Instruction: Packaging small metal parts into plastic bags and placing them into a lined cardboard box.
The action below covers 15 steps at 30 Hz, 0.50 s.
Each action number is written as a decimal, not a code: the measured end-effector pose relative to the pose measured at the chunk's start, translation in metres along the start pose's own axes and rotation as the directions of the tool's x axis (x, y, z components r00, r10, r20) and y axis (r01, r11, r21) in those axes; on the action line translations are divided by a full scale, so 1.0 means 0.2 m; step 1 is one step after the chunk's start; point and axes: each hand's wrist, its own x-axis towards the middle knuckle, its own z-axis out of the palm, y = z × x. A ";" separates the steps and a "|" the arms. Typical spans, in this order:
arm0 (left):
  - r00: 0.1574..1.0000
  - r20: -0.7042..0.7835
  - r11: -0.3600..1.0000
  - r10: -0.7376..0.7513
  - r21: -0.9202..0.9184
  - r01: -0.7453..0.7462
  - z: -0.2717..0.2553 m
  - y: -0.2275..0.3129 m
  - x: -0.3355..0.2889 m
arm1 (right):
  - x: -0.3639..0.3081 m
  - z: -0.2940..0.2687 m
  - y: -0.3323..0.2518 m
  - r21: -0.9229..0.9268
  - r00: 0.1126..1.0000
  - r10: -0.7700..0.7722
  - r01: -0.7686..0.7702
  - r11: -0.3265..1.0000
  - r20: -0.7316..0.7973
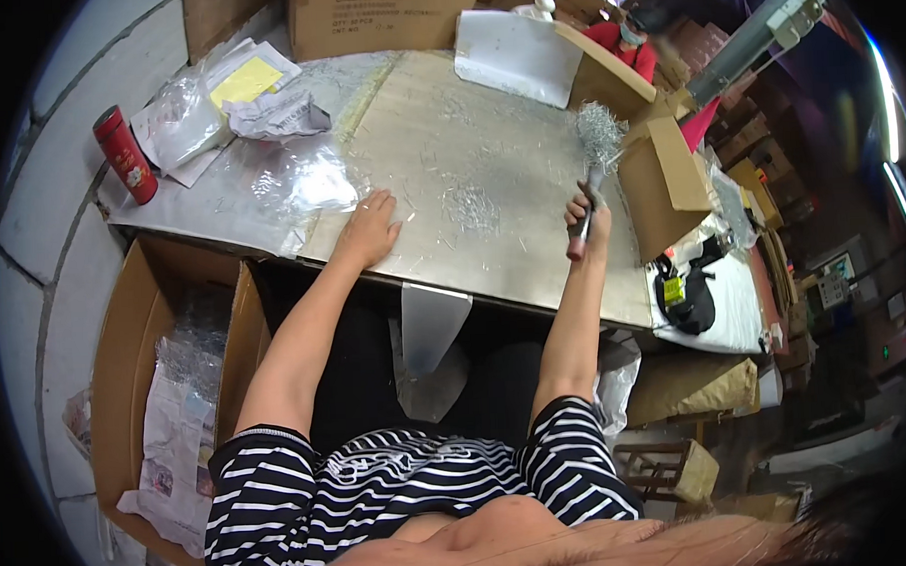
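My right hand (589, 223) is closed around the handle of a tool (578, 249) with a reddish end, over the right part of the metal-topped table (417, 115). A bristling clump of thin silvery pins (598, 133) covers the tool's far end, so its shape there is hidden. My left hand (371, 231) lies on the table's near edge with fingers stretched out, holding nothing. Right beside its fingers is a clear plastic bag (310, 178). Between my hands, loose silvery pins (473, 210) are scattered in a small patch.
A red flask (126, 157) and crumpled papers (278, 115) stand at the left. Cardboard pieces (659, 176) and a white sheet (518, 56) border the table's right and back. Below left is an open carton (118, 394). Another person (624, 45) is at the back right.
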 end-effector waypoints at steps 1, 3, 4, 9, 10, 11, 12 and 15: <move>1.000 -0.019 1.000 0.008 -0.005 -0.008 -0.01 0.01 0.00 | 0.03 -0.04 0.01 0.045 0.997 0.082 -0.081 0.996 -0.008; 0.999 -0.032 1.000 0.022 -0.005 -0.022 0.00 0.00 0.01 | 0.01 -0.11 0.01 0.133 0.989 0.150 -0.147 0.980 -0.014; 0.999 -0.043 1.000 0.026 -0.004 -0.027 0.01 -0.01 0.01 | 0.00 -0.12 0.01 0.212 0.975 0.220 -0.216 0.953 0.004; 0.995 -0.061 0.997 0.077 -0.022 -0.079 0.00 0.00 0.02 | -0.24 -0.20 0.02 -0.043 0.938 0.283 -0.297 0.954 -0.200; 0.995 -0.068 0.997 0.072 -0.038 -0.074 0.00 0.00 0.02 | -0.29 -0.21 0.00 -0.035 0.938 0.275 -0.288 0.957 -0.210; 0.995 -0.075 0.996 0.067 -0.055 -0.071 0.00 0.01 0.02 | -0.35 -0.23 -0.03 -0.062 0.946 0.237 -0.257 0.964 -0.221; 0.994 -0.069 0.994 0.084 -0.061 -0.088 0.01 0.01 0.03 | -0.43 -0.23 -0.07 -0.094 0.952 0.197 -0.224 0.970 -0.235; 0.994 -0.082 0.997 0.077 -0.024 -0.079 0.00 0.01 0.01 | -0.63 -0.26 -0.08 -0.207 0.915 0.276 -0.343 0.916 -0.294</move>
